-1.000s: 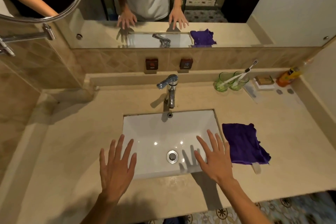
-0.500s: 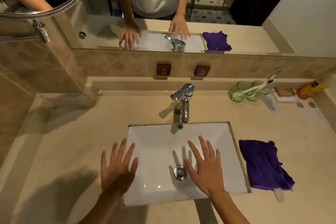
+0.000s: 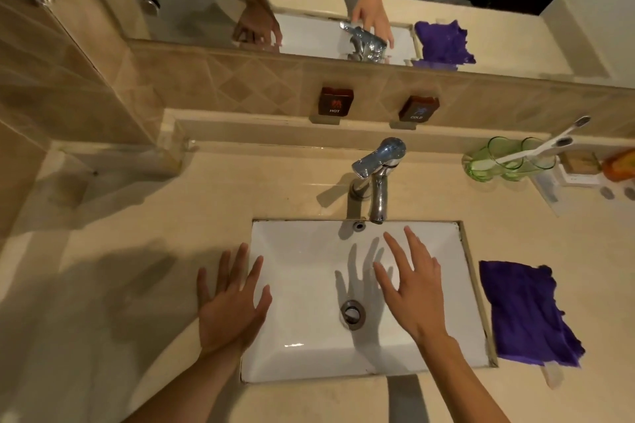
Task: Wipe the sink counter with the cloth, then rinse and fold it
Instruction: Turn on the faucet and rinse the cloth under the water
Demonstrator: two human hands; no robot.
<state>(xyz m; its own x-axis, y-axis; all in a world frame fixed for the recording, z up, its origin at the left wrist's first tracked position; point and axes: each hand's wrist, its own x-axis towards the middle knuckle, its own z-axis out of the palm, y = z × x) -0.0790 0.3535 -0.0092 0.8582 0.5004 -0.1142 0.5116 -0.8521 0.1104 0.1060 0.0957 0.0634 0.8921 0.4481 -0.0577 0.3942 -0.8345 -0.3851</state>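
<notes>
A purple cloth (image 3: 527, 314) lies crumpled and flat on the beige counter (image 3: 144, 251), just right of the white rectangular sink (image 3: 302, 285). My left hand (image 3: 232, 302) hovers over the sink's left rim, fingers spread, holding nothing. Above the basin, my right hand (image 3: 410, 285) is spread open too, its fingertips below the chrome faucet (image 3: 378, 175). A hand's width of basin and rim separates it from the cloth. The drain (image 3: 352, 313) sits between my hands.
Two green glasses (image 3: 505, 161) holding a toothbrush, a small soap box (image 3: 580, 161) and an orange bottle (image 3: 622, 165) stand at the back right. Hot and cold signs (image 3: 336, 100) hang on the tiled splashback under the mirror (image 3: 515, 45).
The view has moved closer and shifted left, so the sink and cloth sit further right in frame. My right hand has reached forward over the basin toward the faucet. The cloth has not moved.
</notes>
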